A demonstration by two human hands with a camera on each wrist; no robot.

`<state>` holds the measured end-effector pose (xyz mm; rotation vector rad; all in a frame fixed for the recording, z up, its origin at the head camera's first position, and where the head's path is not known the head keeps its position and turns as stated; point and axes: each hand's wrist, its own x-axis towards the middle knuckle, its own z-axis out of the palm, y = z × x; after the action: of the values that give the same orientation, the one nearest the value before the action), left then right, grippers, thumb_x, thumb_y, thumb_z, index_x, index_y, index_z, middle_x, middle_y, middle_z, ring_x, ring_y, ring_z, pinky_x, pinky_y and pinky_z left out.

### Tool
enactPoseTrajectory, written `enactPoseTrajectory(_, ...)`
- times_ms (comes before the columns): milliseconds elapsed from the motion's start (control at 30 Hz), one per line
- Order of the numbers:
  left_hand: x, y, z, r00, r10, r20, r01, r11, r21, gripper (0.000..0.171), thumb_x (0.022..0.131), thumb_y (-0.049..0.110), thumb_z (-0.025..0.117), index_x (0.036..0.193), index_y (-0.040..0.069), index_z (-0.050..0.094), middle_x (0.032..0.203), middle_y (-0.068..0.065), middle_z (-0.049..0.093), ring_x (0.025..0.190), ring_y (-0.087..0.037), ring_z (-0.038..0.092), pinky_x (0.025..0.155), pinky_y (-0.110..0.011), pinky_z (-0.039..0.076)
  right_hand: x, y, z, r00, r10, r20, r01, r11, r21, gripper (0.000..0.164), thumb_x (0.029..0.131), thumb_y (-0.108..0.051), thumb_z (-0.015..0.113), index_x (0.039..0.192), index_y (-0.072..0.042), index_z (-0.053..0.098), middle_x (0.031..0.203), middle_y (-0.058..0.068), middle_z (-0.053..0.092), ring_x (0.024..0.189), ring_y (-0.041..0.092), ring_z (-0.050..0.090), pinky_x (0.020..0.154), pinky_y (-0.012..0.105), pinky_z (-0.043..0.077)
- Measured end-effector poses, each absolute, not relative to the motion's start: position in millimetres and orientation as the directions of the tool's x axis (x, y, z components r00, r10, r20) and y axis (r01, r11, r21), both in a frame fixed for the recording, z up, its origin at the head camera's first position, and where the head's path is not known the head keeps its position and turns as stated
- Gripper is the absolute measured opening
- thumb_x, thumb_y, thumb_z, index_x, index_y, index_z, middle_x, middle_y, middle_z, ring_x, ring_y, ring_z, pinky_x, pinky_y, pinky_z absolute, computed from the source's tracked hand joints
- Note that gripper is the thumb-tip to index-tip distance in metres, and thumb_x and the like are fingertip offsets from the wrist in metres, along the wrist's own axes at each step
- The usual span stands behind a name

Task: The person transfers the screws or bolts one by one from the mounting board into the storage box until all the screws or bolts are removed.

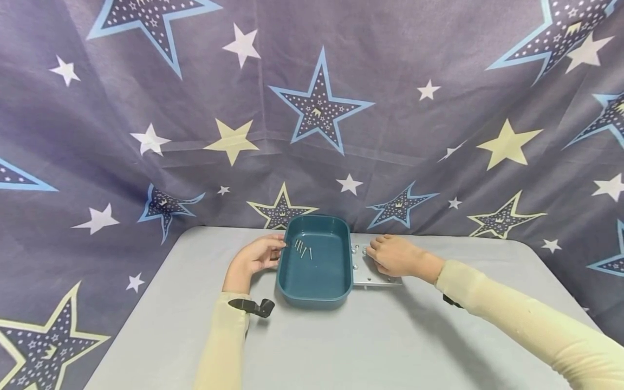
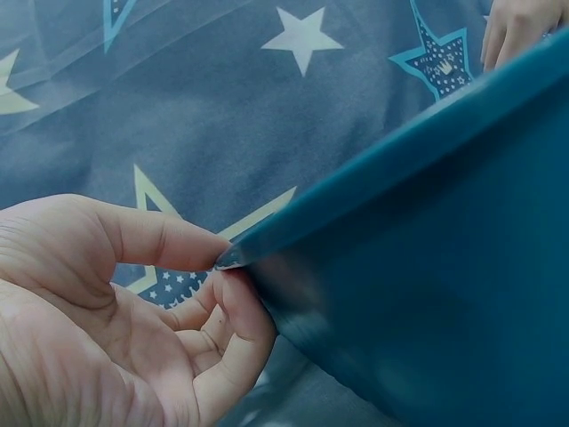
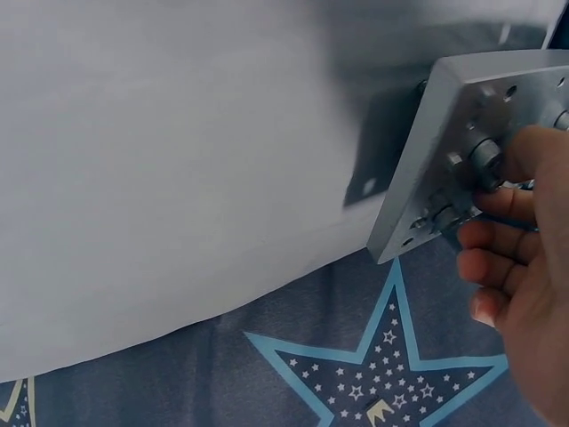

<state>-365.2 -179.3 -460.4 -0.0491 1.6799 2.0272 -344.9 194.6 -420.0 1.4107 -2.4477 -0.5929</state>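
Observation:
A deep teal plastic tray (image 1: 316,299) stands on the table, with several slim screws (image 1: 303,251) lying loose inside it. My left hand (image 1: 255,257) pinches the tray's left rim between thumb and fingers, as the left wrist view shows close up. Right of the tray is a silver metal plate (image 1: 363,277) with holes and several bolts standing in it. Over this plate my right hand (image 1: 397,257) bends down. In the right wrist view its thumb and forefinger pinch a round-headed bolt (image 3: 486,157) at the plate's face; the fingertips are partly hidden.
A pale grey cloth covers the table (image 1: 302,346). Behind it hangs a dark curtain (image 1: 390,65) with printed stars, close to the tray and plate. Black straps (image 1: 251,306) sit on the sleeves at the wrists.

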Motion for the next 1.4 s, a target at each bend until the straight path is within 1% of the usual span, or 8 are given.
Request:
enactPoseTrajectory(167,-363.8,-180.0,-460.3,-0.875,0.35,-0.336,-0.395,-0.111,0.912,0.021,0.1,0.002,0.048,0.121,0.004,0.05,0.084,0.007,0.064,0.076,-0.007,0.061,0.069,-0.023,0.055,-345.4,192.4,-421.8,-0.491,-0.871,0.013,-0.761,0.436,0.481,0.026,0.087,-0.022,0.073,0.104,-0.005,0.063,0.087,0.006,0.064,0.085,0.023,0.063,0.083,0.037,0.056)
enactPoseTrajectory(300,-363.4,-180.0,-459.9,-0.874,0.346,-0.341,-0.395,-0.1,0.913,0.023,0.101,0.003,0.047,0.124,0.003,0.049,0.085,0.006,0.064,0.077,-0.007,0.06,0.069,-0.023,0.055,-344.7,191.0,-421.8,-0.48,-0.877,0.021,-0.762,0.428,0.486,0.024,0.086,-0.021,0.073,0.101,-0.004,0.063,0.085,0.006,0.064,0.083,0.023,0.063,0.081,0.036,0.055)
enactPoseTrajectory(600,-365.9,-178.1,-461.4,-0.872,0.349,-0.344,-0.398,-0.097,0.912,0.021,0.101,0.003,0.048,0.122,0.003,0.049,0.083,0.005,0.063,0.075,-0.008,0.059,0.07,-0.024,0.054,-340.6,189.4,-418.5,-0.504,-0.864,0.001,-0.771,0.45,0.45,0.019,0.088,-0.017,0.071,0.098,-0.004,0.062,0.083,0.007,0.063,0.082,0.024,0.064,0.081,0.037,0.056)
enactPoseTrajectory(767,-366.0,-179.1,-462.0,-0.873,0.348,-0.341,-0.397,-0.102,0.912,0.024,0.101,0.003,0.048,0.125,0.003,0.048,0.084,0.006,0.063,0.077,-0.008,0.059,0.071,-0.024,0.054,-339.2,187.4,-417.5,-0.503,-0.864,0.009,-0.775,0.456,0.437,0.016,0.087,-0.013,0.071,0.095,-0.003,0.062,0.08,0.007,0.061,0.078,0.024,0.063,0.077,0.036,0.056)
enactPoseTrajectory(933,-365.8,-179.0,-462.3,-0.875,0.34,-0.346,-0.402,-0.109,0.909,0.02,0.1,0.002,0.048,0.12,0.004,0.05,0.083,0.006,0.063,0.076,-0.008,0.059,0.07,-0.024,0.054,-338.5,185.3,-416.4,-0.515,-0.857,0.0,-0.771,0.463,0.437,0.016,0.087,-0.012,0.071,0.096,-0.002,0.062,0.08,0.007,0.061,0.077,0.024,0.062,0.076,0.036,0.056)
enactPoseTrajectory(1133,-365.5,-179.5,-461.8,-0.875,0.339,-0.345,-0.402,-0.112,0.909,0.016,0.1,0.002,0.048,0.115,0.007,0.051,0.082,0.006,0.063,0.076,-0.008,0.06,0.07,-0.024,0.053,-337.7,182.3,-417.8,-0.539,-0.842,-0.021,-0.758,0.475,0.448,0.019,0.087,-0.012,0.071,0.1,0.0,0.064,0.084,0.009,0.064,0.081,0.025,0.064,0.078,0.036,0.057)
enactPoseTrajectory(1400,-364.6,-179.3,-461.5,-0.873,0.347,-0.344,-0.403,-0.112,0.909,0.014,0.102,0.003,0.046,0.113,0.008,0.052,0.081,0.007,0.063,0.076,-0.007,0.058,0.071,-0.023,0.053,-337.7,181.0,-419.3,-0.538,-0.843,0.001,-0.758,0.484,0.437,0.02,0.083,-0.009,0.073,0.099,0.0,0.065,0.084,0.009,0.065,0.08,0.024,0.064,0.077,0.036,0.057)
